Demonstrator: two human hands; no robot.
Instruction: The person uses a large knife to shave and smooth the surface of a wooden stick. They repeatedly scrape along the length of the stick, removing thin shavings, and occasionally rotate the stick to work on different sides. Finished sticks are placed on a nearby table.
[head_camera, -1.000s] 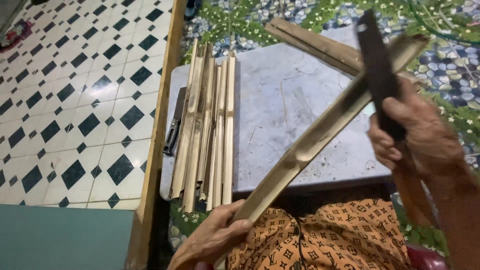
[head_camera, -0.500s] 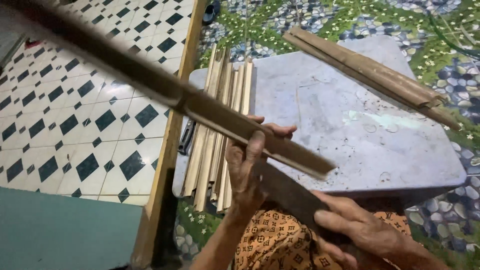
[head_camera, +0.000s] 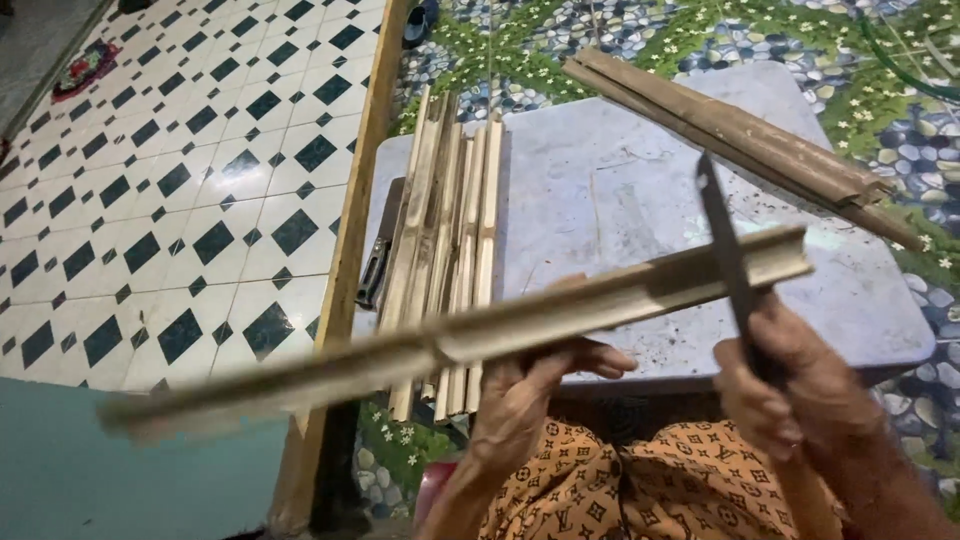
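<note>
Left hand (head_camera: 525, 400): lower middle of the frame, palm up under a long bamboo strip (head_camera: 480, 335), fingers curled around it in a closed hold; the strip hides the fingertips in part.
Right hand (head_camera: 790, 385): lower right, clenched tight around the handle of a dark knife (head_camera: 728, 255); the handle itself is buried in the fist and cannot be made out.
Bamboo strip: runs across the frame from lower left to middle right, slightly tilted, held above the table edge; its left end is blurred and its outline there is hard to read.
Knife: blade stands nearly upright, its lower part crossing the right end of the strip; whether the edge bites into the bamboo cannot be told.
Table (head_camera: 620, 190): pale grey slab in the upper middle, its near edge hidden behind the strip and hands.
Split slats (head_camera: 450, 230): bundle lying lengthwise on the left side of the table, near ends overhanging the edge.
Wider bamboo pieces (head_camera: 730, 135): lying diagonally at the upper right of the table.
Dark tool (head_camera: 378, 258): beside the slats, mostly covered, kind unclear.
Patterned cloth (head_camera: 640, 485): over the lap, cut off by the bottom edge.
Tiled floor (head_camera: 170, 170): black and white, left side.
</note>
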